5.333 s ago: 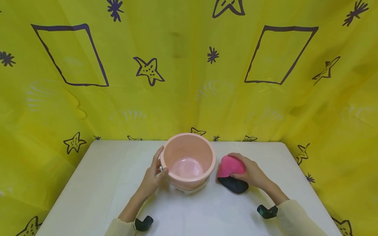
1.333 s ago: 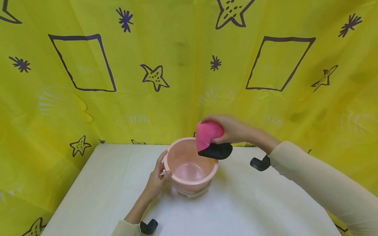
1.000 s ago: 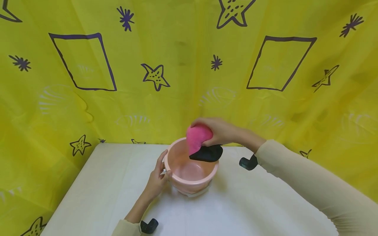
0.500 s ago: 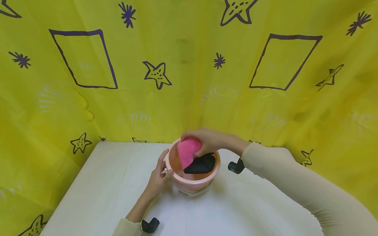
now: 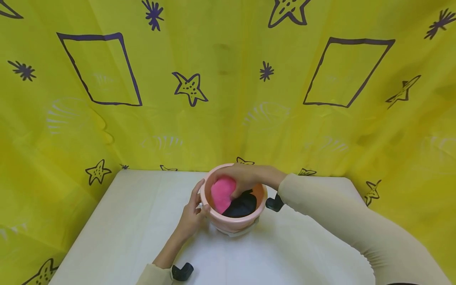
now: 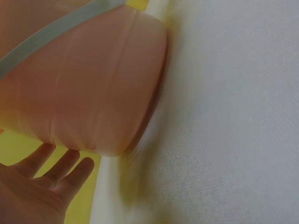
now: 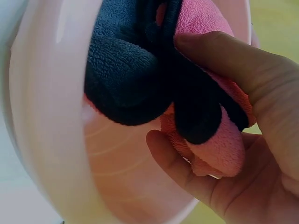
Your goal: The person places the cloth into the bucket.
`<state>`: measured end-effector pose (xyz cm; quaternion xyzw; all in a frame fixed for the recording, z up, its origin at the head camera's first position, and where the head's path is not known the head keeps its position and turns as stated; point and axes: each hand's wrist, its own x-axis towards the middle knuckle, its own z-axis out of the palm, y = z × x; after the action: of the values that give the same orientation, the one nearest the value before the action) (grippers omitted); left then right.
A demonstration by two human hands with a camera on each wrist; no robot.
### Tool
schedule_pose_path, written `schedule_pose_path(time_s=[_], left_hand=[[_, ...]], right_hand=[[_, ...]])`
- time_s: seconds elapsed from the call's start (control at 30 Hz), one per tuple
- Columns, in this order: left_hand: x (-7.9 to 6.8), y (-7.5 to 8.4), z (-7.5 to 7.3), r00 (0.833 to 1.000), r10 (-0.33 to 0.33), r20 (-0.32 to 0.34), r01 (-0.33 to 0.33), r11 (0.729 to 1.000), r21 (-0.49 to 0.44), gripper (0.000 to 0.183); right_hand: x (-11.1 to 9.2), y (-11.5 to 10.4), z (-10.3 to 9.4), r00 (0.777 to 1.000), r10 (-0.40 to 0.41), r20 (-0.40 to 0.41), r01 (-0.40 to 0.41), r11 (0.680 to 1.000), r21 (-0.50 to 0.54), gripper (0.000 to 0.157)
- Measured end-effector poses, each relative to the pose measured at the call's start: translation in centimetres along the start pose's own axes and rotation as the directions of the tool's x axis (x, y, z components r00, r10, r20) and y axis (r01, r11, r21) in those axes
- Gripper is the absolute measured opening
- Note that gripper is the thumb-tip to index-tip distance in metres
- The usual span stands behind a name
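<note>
A pale pink bucket (image 5: 235, 225) stands on the white table, its light handle (image 6: 60, 30) hanging against the outside. My left hand (image 5: 192, 215) holds the bucket's left side near the rim; in the left wrist view its fingertips touch the outer wall. My right hand (image 5: 242, 178) reaches inside the bucket from the right, gripping a folded terry towel (image 7: 201, 116), pink and dark navy. In the right wrist view the thumb presses the towel from above and a finger lies under it. Part of the towel and of the bucket's bottom is hidden.
White tabletop (image 5: 117, 237) lies all around the bucket. A yellow curtain (image 5: 228, 130) with drawn stars hangs close behind the table and along both sides. Small black devices sit at the left wrist (image 5: 183, 272) and right wrist (image 5: 275, 203).
My right hand has lifted the towel from the table right of the bucket, carried it left over the rim and lowered it inside. The left hand has stayed on the bucket.
</note>
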<state>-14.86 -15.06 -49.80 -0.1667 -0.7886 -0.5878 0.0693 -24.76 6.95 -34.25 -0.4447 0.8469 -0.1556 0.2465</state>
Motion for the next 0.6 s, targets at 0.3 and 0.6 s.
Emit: schedule_pose_path(time_s=[0.3, 0.6], left_hand=[[-0.02, 0.13, 0.03, 1.000, -0.003, 0.001, 0.003, 1.000, -0.012, 0.078], [-0.01, 0.16, 0.07, 1.000, -0.002, -0.002, 0.002, 1.000, -0.010, 0.078]], right_hand=[[0.11, -0.24, 0.05, 1.000, -0.008, 0.010, 0.008, 1.000, 0.002, 0.068], [0.13, -0.09, 0.06, 1.000, 0.005, 0.018, -0.006, 1.000, 0.016, 0.068]])
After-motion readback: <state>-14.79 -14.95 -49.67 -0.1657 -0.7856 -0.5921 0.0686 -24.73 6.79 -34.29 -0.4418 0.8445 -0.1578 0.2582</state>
